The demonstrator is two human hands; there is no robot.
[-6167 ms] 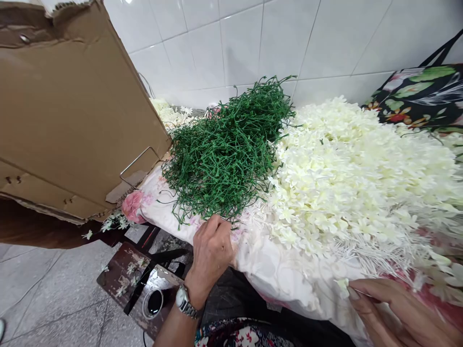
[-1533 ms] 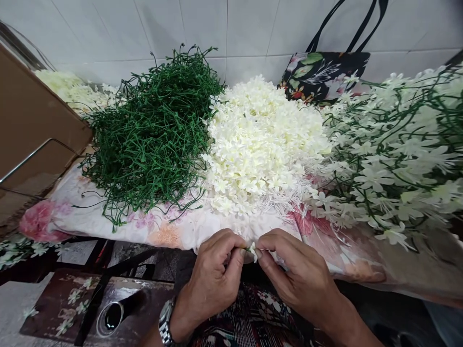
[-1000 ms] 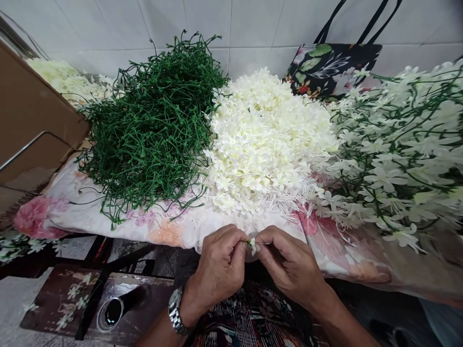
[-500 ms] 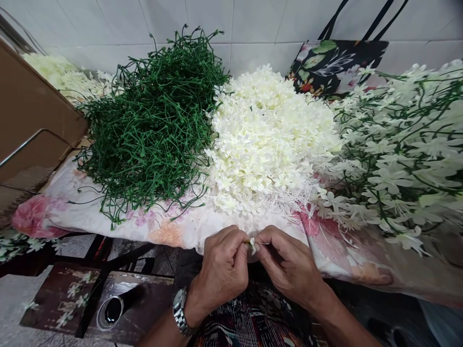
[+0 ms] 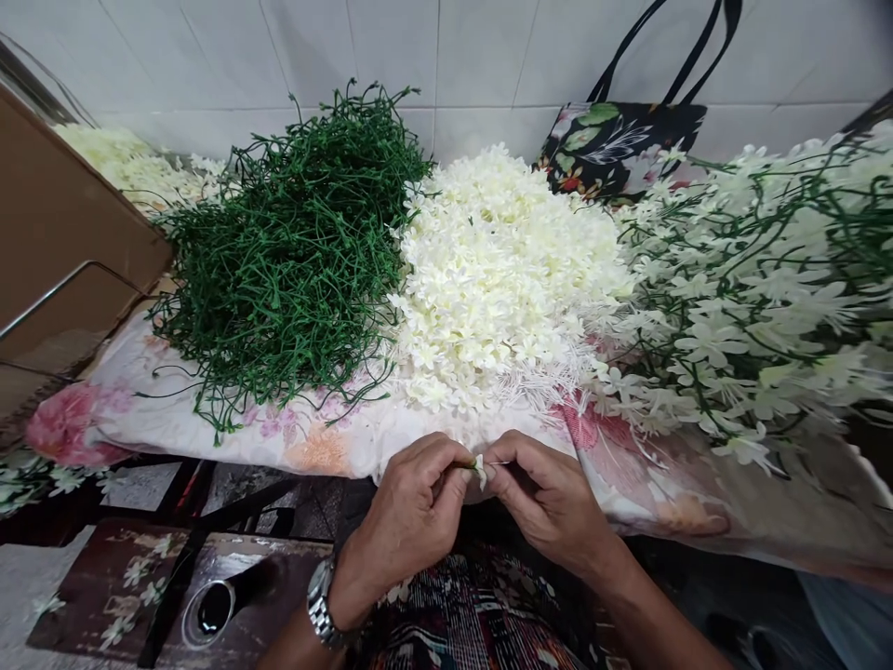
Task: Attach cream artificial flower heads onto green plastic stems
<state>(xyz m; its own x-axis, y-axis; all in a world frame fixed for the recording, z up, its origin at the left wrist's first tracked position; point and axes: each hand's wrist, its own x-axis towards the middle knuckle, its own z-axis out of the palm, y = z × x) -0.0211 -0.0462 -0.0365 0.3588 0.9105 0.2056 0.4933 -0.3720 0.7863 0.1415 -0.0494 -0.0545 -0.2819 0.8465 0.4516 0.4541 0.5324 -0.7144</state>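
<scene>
My left hand (image 5: 422, 502) is closed, thumb and forefinger pinching a green artificial flower stem whose tip shows at the fingertips. A small white artificial flower (image 5: 481, 472) sits on that tip, between the two hands. My right hand (image 5: 554, 493) is closed too, its fingers pinching a thin pale stamen that runs to the flower. Beyond the hands rises a heap of white flower heads (image 5: 509, 270), with thin white stamens (image 5: 540, 386) lying at its front edge. To its left is a tangled heap of green stems (image 5: 293, 261).
Assembled white flowers on stems (image 5: 753, 307) are piled at the right. A floral bag (image 5: 620, 149) leans against the tiled wall. A cardboard box (image 5: 70, 223) stands left on the flowered cloth (image 5: 244, 419). Below, a cup (image 5: 209, 614) sits on a brown wooden surface (image 5: 84, 596).
The view has shifted slightly, so the wall and bag show more. Both hands keep their pinch; a little more of the green stem tip shows at the flower.
</scene>
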